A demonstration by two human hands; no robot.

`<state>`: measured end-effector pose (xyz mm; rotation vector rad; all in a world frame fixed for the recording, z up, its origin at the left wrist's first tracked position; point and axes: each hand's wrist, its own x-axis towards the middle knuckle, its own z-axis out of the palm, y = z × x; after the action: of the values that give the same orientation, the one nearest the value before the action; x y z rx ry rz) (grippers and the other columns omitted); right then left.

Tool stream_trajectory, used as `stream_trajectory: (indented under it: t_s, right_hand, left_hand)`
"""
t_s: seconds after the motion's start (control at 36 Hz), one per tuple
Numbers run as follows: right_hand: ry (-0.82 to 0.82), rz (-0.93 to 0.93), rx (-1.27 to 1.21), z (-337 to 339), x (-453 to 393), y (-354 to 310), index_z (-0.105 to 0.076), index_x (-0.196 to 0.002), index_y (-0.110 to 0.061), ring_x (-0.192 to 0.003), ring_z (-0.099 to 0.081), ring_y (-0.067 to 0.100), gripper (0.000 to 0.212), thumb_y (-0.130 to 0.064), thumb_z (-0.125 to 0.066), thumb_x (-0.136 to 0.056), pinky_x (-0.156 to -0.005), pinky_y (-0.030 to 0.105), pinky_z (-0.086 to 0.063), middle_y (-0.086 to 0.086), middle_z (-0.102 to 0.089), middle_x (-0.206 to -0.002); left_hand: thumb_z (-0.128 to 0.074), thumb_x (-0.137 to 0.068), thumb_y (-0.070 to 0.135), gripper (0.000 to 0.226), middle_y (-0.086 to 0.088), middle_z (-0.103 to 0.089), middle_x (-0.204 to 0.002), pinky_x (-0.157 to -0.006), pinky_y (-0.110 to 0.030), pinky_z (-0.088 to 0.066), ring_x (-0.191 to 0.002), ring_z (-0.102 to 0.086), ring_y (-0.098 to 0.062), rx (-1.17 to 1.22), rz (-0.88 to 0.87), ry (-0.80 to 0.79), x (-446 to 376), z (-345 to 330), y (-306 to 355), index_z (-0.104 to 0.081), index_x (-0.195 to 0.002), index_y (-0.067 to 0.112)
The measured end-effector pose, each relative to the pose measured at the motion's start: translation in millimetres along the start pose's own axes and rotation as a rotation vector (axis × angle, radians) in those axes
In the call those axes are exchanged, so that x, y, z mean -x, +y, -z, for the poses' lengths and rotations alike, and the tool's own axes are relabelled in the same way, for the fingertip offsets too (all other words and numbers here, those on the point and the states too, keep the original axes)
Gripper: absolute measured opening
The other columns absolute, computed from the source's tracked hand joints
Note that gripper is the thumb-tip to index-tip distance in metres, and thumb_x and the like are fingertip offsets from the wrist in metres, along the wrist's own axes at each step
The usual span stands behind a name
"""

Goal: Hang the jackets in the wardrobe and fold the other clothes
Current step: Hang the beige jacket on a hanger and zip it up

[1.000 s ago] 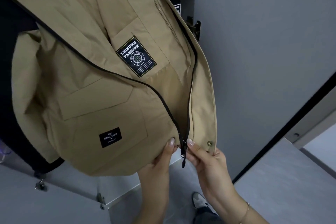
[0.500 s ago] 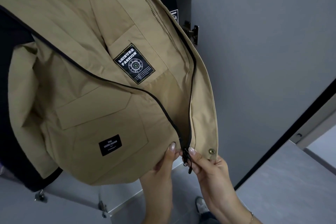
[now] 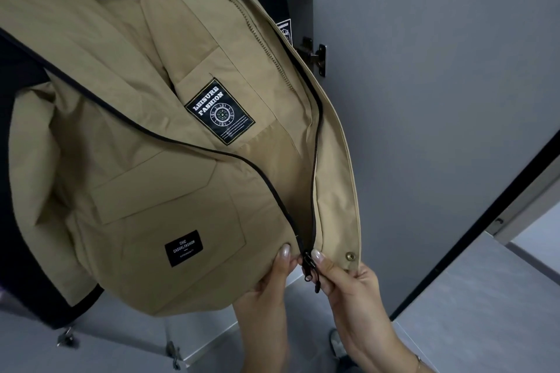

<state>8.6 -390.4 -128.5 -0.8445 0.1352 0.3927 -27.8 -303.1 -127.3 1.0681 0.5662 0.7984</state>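
Since a second ago the view has tilted up a little, both hands, left [image 3: 274,274] and right [image 3: 348,278], still pinching the jacket [image 3: 145,179] hem at the zipper [image 3: 309,263], door [image 3: 439,100] at 3 o'clock.

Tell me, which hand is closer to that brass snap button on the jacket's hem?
Right. The right hand pinches the hem just below the snap button; the left hand grips the other front panel, across the zipper.

Home bedroom closet, grey wardrobe door [image 3: 424,100], metal hinge [image 3: 315,58], hanging jackets [image 3: 151,160]
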Motion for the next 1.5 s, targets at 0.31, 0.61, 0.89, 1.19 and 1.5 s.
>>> stream_trajectory:
  t_s: [0.31, 0.61, 0.89, 1.19, 1.5]
  right_hand:
    - [0.059, 0.001, 0.04, -3.9, -0.4, 2.5, -0.076, -0.08, -0.001, -0.074, -0.071, 0.023, 0.017, -0.01, -0.076, -0.066, -0.064, 0.023, -0.056, 0.02, -0.073, -0.087]
    - [0.122, 0.047, 0.193, -0.3, -6.0, 7.7, -0.074, -0.067, -0.01, -0.068, -0.062, 0.021, 0.016, -0.023, -0.08, -0.061, -0.067, 0.028, -0.051, 0.015, -0.068, -0.073]
    - [-0.048, -0.257, 0.438, 7.3, 2.5, 8.4, -0.072, -0.078, -0.003, -0.062, -0.06, 0.02, 0.034, -0.037, -0.068, -0.076, -0.073, 0.03, -0.052, 0.012, -0.067, -0.073]
    - [-0.179, -0.137, 0.594, 2.8, 4.3, -0.9, -0.061, -0.072, -0.006, -0.037, -0.029, 0.015, 0.03, -0.021, -0.053, -0.096, -0.042, 0.023, -0.03, 0.006, -0.037, -0.049]
    - [-0.347, -0.241, 0.835, -47.8, -32.9, -47.9, -0.052, -0.065, -0.007, -0.033, -0.022, 0.006, 0.034, -0.015, -0.054, -0.098, -0.034, 0.015, -0.018, -0.006, -0.028, -0.043]
  left_hand:
    - [-0.079, -0.07, 0.014, 0.027, -0.008, -0.076, -0.097, -0.076, -0.027, -0.059, -0.087, -0.074, -0.029, -0.076, 0.012, -0.028, -4.2, 8.5, -7.0, -0.076, -0.096, 0.012]
    - [-0.082, -0.07, 0.023, 0.034, -0.005, -0.075, -0.102, -0.1, -0.028, -0.047, -0.104, -0.068, -0.016, -0.305, 0.099, -0.079, 3.4, 22.7, -5.6, -0.076, -0.099, 0.006]
    - [-0.071, -0.085, 0.009, 0.023, -0.006, -0.076, -0.08, -0.068, -0.017, -0.055, -0.079, -0.074, -0.017, -0.223, 0.197, -0.153, -1.8, 32.1, -5.5, -0.08, -0.075, 0.028]
    - [-0.077, -0.079, 0.006, 0.008, -0.003, -0.076, -0.083, -0.075, -0.016, -0.051, -0.08, -0.069, -0.009, -0.293, 0.076, -0.202, -11.6, 37.2, -3.8, -0.073, -0.086, 0.002]
    - [-0.075, -0.083, 0.01, 0.014, 0.004, -0.073, -0.068, -0.068, -0.01, -0.049, -0.069, -0.068, -0.003, -0.333, 0.01, -0.213, -8.2, 46.4, 7.7, -0.072, -0.069, 0.012]
